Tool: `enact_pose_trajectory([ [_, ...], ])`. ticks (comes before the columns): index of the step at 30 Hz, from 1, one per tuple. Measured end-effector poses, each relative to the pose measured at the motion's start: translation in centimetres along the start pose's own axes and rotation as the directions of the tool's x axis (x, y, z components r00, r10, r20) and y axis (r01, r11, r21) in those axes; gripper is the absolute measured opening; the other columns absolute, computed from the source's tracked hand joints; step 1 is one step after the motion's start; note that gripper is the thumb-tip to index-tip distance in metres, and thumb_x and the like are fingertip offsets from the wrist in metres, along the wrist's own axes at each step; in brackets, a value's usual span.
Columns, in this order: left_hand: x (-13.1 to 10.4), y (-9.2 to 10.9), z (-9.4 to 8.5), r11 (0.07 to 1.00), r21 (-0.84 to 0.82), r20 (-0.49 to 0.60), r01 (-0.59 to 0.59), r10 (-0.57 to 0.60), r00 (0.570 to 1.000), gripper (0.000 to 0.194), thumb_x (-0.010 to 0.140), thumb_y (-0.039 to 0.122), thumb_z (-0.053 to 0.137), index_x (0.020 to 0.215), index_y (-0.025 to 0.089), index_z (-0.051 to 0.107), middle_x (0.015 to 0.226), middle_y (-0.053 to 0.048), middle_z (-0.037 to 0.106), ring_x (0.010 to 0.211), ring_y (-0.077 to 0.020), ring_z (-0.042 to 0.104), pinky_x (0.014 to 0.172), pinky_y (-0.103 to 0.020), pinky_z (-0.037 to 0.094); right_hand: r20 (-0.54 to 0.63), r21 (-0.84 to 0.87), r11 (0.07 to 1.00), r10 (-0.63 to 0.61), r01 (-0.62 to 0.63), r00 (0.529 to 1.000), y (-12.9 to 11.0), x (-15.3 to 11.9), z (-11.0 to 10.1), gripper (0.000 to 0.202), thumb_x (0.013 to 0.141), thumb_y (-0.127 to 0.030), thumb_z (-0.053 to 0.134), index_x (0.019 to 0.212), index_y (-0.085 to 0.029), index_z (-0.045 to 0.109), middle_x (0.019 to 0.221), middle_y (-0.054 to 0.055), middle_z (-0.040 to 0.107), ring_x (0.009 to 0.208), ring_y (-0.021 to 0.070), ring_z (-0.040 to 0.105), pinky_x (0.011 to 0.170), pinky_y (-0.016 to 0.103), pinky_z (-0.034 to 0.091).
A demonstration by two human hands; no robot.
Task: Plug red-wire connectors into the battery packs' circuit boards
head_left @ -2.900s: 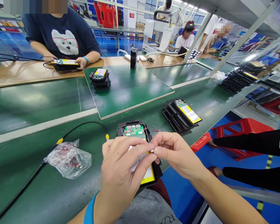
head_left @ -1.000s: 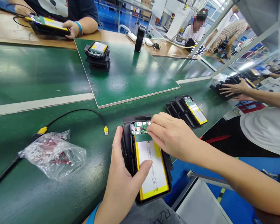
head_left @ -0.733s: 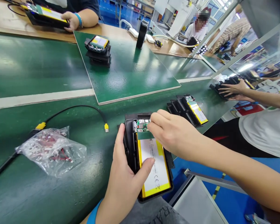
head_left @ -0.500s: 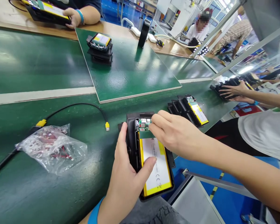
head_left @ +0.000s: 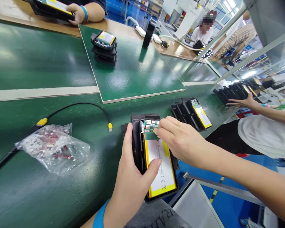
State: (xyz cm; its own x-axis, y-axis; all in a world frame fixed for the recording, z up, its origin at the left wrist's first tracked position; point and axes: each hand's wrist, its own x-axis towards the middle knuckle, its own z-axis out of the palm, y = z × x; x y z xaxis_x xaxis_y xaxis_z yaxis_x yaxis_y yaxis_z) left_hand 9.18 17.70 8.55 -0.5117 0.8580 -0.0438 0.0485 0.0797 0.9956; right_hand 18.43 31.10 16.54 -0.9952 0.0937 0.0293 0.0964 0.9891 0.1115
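Note:
An open power bank (head_left: 160,186) in a black case rests at the table's near edge, tilted toward me. Its white and yellow battery (head_left: 159,164) faces up, with a green circuit board (head_left: 150,125) bearing metal ports at the far end. My left hand (head_left: 135,174) grips the case, its thumb on the battery and its fingers along the left side. Over the board's right part, my right hand (head_left: 178,136) is closed in a pinch. Its fingertips touch the board area, and whatever they hold is hidden.
On the left lie a clear bag (head_left: 57,148) of small wired connectors and a black cable with a yellow plug (head_left: 110,127). More open power banks (head_left: 192,114) lie at right; others are stacked on a raised green board (head_left: 133,82). Co-workers' hands (head_left: 248,101) work beyond.
My right hand has shifted slightly down and right, so more of the ports show. My left hand keeps its grip. The co-worker's hand at right has moved along the row of cases.

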Motion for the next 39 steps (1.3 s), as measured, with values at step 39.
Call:
enact_pose_trajectory([
  [39,-1.8,5.4,4.2,0.968,-0.249,-0.117,0.023,-0.054,0.992,0.086,0.070,0.032,0.070,0.136,0.048,0.017,0.144,-0.001,0.037,0.116,-0.0265,0.054,0.079,-0.036,0.057,0.166,0.871,-0.425,0.727,0.247,0.666,-5.5,-7.9,3.4,0.051,0.074,-0.032,0.075,0.119,-0.022,0.053,0.117,0.007,0.058,0.102,0.0266,0.058,0.085,0.037,0.050],
])
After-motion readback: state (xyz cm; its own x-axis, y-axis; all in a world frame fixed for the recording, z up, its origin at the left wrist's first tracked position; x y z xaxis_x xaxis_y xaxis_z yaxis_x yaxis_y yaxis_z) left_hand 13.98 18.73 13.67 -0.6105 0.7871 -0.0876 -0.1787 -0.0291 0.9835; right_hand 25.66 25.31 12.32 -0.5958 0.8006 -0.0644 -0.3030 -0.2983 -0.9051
